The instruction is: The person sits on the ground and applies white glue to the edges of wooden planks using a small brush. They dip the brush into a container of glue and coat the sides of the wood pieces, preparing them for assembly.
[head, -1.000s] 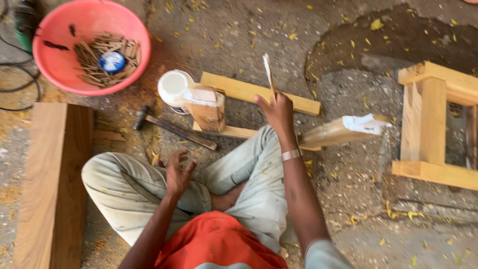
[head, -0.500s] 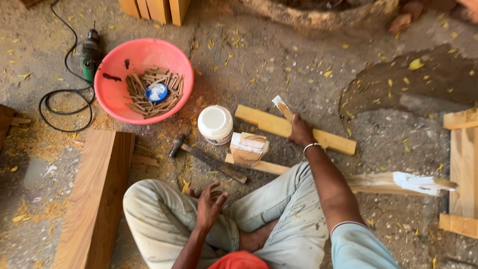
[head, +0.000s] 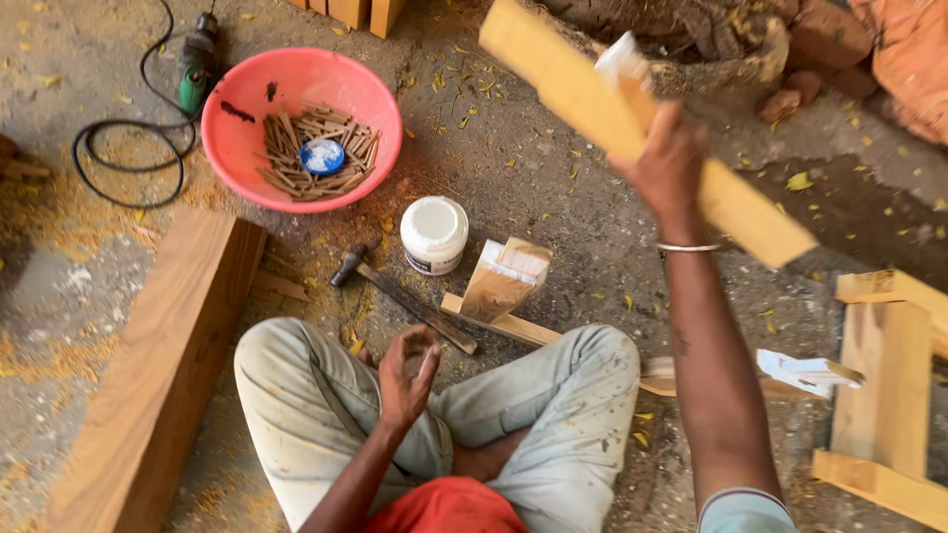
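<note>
step: looks like you're mid-lift, bringing a glued piece up off the ground for fitting or inspection; judgement only.
right hand [head: 670,163]: raised high, wrapped tight round the light wooden plank [head: 632,118], fingers closed on it near mid-length.
plank: in the air, tilted, upper end toward top-left, lower end running down-right past your wrist; blurred. A small white scrap or brush [head: 620,57] sits against it above your fingers, can't tell which.
left hand [head: 407,367]: over your lap, fingers curled loosely, thumb and fingertips near each other; holds nothing that shows.
next move: probably needs you to steady the plank with both hands before it meets another part; keep the glued face off the dirt.
glue jar [head: 434,233]: white lid on, upright, just ahead of your knees.
wood block [head: 504,278]: white-smeared top, just beside the jar, leaning on a thin strip [head: 499,322].
hammer [head: 400,296]: flat on the ground, between jar and your left knee.
pink basin [head: 247,148]: holds wooden pegs [head: 296,133] and a small blue-white lid.
surface: bare dusty ground, sawdust and yellow leaf bits scattered.
room: heavy brown beam [head: 158,365] at left; green power tool [head: 197,64] with black cord top-left; pale wooden frame [head: 884,395] at right; you sit cross-legged.
</note>
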